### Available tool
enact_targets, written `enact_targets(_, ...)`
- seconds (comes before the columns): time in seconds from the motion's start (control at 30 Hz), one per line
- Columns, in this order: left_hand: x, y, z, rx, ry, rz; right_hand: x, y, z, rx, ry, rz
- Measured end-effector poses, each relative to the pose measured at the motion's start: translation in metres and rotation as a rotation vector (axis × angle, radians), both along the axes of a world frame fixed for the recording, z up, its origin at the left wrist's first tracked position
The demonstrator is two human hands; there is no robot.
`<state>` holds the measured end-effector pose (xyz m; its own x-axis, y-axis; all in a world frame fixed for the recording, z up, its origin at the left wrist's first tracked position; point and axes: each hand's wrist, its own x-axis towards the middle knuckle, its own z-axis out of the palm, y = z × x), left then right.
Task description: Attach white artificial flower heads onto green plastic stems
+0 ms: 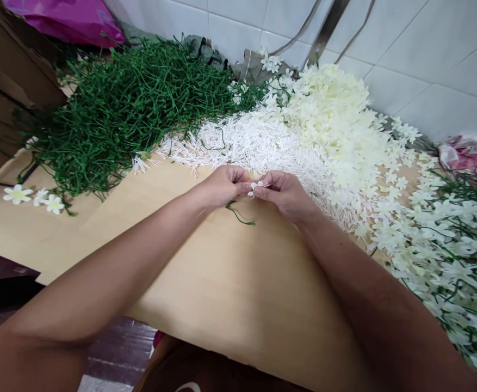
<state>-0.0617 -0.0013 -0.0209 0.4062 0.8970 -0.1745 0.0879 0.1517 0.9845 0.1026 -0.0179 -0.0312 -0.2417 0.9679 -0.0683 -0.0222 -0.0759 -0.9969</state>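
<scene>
Both hands meet above the middle of a tan board (pixel 205 272). Between their fingertips is a small white artificial flower (pixel 254 188). My left hand (pixel 228 185) is closed in a pinch at the flower's left side. On its right side my right hand (pixel 285 193) pinches too, with a thin white strand at its fingertips. Just below the left fingers is a curved green plastic stem (pixel 241 215); whether it lies on the board or hangs from the hand I cannot tell.
Beyond the hands are heaps of green stems (pixel 140 92), white stamen strands (pixel 246 139) and pale yellow-white flower heads (pixel 336 114). Stemmed white flowers (pixel 458 256) pile up at right. Loose flowers (pixel 18 194) lie at left, near a cardboard box (pixel 13 65). A tiled wall (pixel 417 49) stands behind.
</scene>
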Motion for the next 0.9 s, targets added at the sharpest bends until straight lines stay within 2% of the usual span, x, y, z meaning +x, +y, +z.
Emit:
enact_targets(0.27,-0.002,-0.002,0.005,-0.051,-0.014,-0.034,-0.001,-0.003,-0.002,-0.003,0.000,0.004)
enact_targets(0.67,0.000,-0.003,0.010,-0.097,-0.137,0.015,0.002,0.006,0.009,-0.233,0.206,0.046)
enact_targets(0.9,0.001,-0.003,0.009,-0.072,-0.102,0.027,0.008,0.005,0.008,-0.259,0.277,0.079)
